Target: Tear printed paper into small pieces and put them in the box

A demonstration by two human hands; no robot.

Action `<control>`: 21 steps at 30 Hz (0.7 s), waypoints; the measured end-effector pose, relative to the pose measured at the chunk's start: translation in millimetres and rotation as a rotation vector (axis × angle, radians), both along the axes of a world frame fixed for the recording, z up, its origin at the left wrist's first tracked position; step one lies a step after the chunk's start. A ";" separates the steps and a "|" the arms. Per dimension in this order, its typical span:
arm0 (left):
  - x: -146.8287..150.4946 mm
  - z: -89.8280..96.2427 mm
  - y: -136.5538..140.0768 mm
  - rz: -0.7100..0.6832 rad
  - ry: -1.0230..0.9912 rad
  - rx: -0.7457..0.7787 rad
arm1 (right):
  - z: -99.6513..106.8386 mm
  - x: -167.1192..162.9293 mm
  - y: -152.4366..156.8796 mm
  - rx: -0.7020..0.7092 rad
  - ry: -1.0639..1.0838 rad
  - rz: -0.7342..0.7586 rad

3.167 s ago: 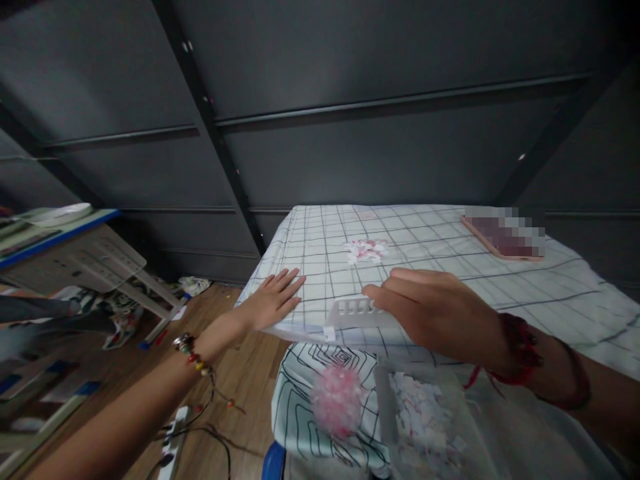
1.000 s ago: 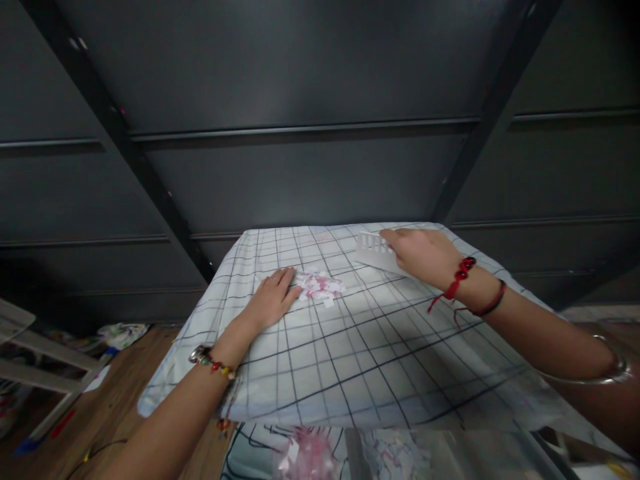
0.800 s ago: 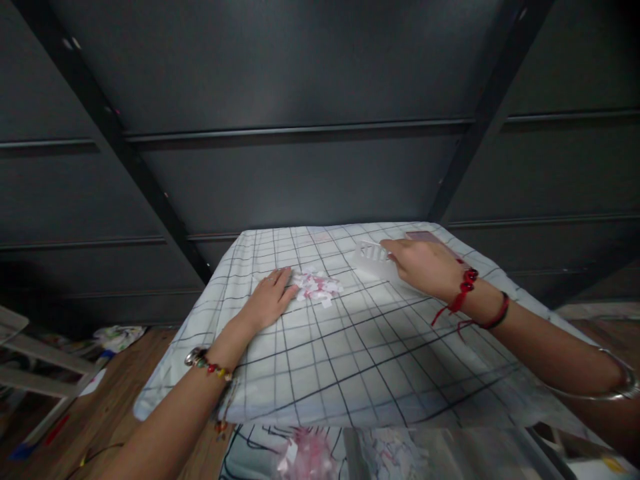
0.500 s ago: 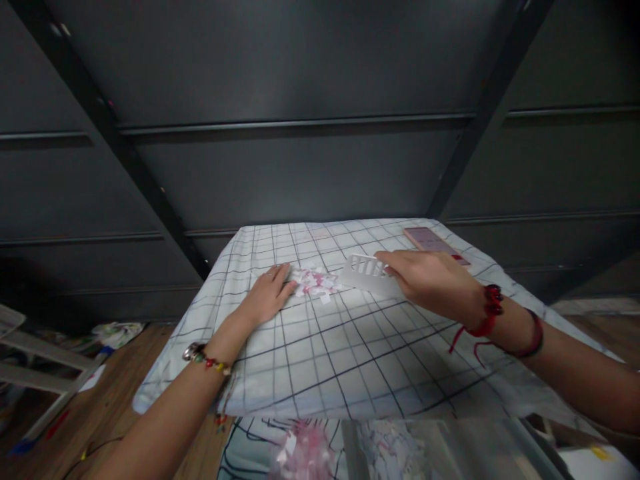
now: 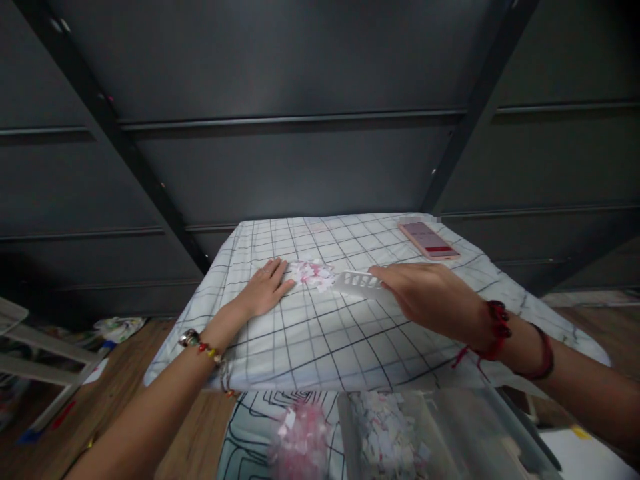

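Sliding white slotted scraper [image 5: 356,285] leftward since earlier frame, now touching paper scraps [image 5: 312,273] at centre; right hand [image 5: 430,297] grips scraper; left hand [image 5: 263,291] flat, fingers spread, on checked cloth [image 5: 340,340].

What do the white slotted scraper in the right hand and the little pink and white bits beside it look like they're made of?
The scraper looks like moulded plastic: matte off-white, thin, with a row of evenly cut slots. The bits look like paper scraps: flat, light, irregular pieces in a loose heap on the checked cloth, though they are too small to be sure.
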State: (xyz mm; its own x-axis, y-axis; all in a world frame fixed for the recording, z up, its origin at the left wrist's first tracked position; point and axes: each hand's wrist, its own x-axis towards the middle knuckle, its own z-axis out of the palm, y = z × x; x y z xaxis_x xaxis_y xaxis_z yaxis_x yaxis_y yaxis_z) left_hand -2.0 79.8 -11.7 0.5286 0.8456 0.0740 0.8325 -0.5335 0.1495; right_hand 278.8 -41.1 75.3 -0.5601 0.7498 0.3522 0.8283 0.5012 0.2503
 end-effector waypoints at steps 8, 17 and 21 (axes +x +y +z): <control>-33.5 2.7 -46.7 -0.031 0.054 0.012 | 1.0 -5.2 -4.5 0.099 0.001 0.028; -46.5 1.2 -73.2 -0.037 -0.027 0.130 | -3.8 -25.9 -26.5 0.110 -0.027 0.058; -44.6 0.8 -74.8 -0.032 -0.086 0.139 | -1.5 -41.6 -42.7 0.143 -0.022 0.209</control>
